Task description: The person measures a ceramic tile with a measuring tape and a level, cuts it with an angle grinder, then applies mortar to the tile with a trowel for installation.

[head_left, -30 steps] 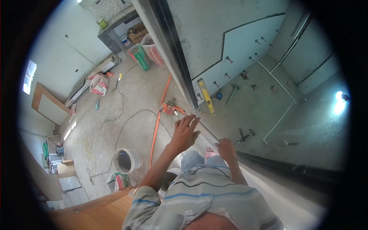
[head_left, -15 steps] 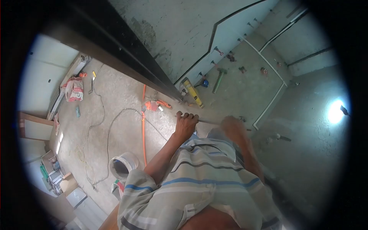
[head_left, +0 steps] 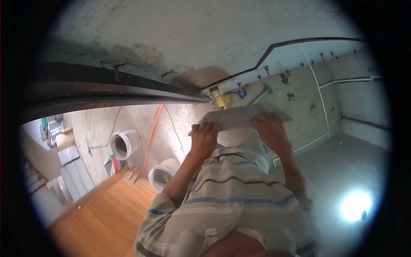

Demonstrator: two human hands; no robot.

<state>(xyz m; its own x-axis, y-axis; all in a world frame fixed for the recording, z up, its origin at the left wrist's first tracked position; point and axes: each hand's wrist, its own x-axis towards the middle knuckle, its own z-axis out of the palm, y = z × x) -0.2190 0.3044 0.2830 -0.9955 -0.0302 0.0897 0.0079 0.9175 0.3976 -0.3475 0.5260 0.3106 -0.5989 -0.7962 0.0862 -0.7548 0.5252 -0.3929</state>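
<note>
A thin grey tile strip point(head_left: 237, 118) is held out in front of my body, its broad face now showing and slightly blurred. My left hand point(head_left: 205, 138) is closed around its left part, fingers over the top edge. Further right, my right hand point(head_left: 269, 128) grips the same strip. Beyond it on the floor lie a yellow spirit level point(head_left: 220, 100), a mallet with a green handle point(head_left: 262, 95) and a small blue tool point(head_left: 242, 93).
A dark door frame point(head_left: 128, 92) juts in from the left. Two buckets point(head_left: 124, 143), an orange hose point(head_left: 151, 135) and a wooden panel point(head_left: 107, 210) are at lower left. White pipe point(head_left: 318, 81) runs over the right floor, near a bright lamp point(head_left: 356, 205).
My view has swung round, so the door frame lies flatter and a second bucket and the wooden panel show. The tile strip has turned from edge-on to face-on, still in both hands.
</note>
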